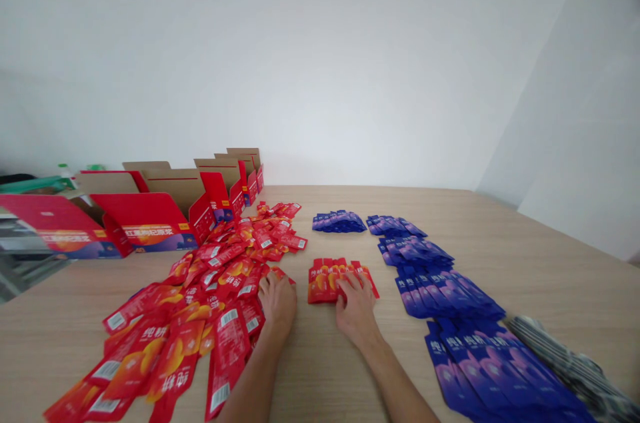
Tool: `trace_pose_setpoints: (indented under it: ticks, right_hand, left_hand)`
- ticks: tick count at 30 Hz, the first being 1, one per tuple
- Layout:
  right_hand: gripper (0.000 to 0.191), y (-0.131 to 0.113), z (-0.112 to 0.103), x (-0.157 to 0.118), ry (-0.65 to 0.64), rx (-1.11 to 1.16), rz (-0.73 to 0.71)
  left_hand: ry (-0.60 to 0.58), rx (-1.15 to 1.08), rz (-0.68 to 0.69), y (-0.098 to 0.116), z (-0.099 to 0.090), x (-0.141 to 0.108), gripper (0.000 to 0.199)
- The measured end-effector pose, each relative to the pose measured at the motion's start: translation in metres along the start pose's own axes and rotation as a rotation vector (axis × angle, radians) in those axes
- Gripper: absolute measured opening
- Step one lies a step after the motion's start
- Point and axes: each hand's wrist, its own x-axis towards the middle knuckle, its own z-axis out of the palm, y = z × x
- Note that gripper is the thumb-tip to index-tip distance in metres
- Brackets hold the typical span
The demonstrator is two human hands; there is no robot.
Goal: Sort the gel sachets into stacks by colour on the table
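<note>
Loose red sachets (230,276) lie in a wide heap on the left half of the wooden table. My left hand (278,303) rests at the heap's right edge, fingers curled on a red sachet there; its fingertips are partly hidden. Right of it, several red sachets (323,282) lie overlapped in a neat row, fronts up. My right hand (356,306) lies over the right part of this row with its fingers spread, touching the sachets from above.
Open red cartons (155,226) stand along the left back edge. Fanned piles of blue sachets (445,290) run down the right side, with another blue pile (339,221) behind the red row. A striped cloth bundle (565,360) lies at the right front. A wall rises behind the table (540,263).
</note>
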Motion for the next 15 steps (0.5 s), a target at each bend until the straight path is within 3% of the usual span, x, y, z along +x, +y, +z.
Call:
trace_pose_setpoints:
  ticks: [3, 8, 15]
  right_hand:
    - [0.045, -0.006, 0.004, -0.003, 0.054, 0.066, -0.085]
    - [0.037, -0.021, 0.006, -0.009, 0.057, 0.234, -0.163]
    - [0.038, -0.033, -0.003, -0.012, -0.084, 0.581, -0.034]
  left_hand:
    - [0.025, -0.056, 0.022, -0.005, -0.003, 0.000, 0.035]
    - [0.201, -0.314, 0.094, -0.010, -0.010, 0.005, 0.036]
    - [0.336, -0.634, 0.133, 0.005, -0.024, 0.002, 0.035]
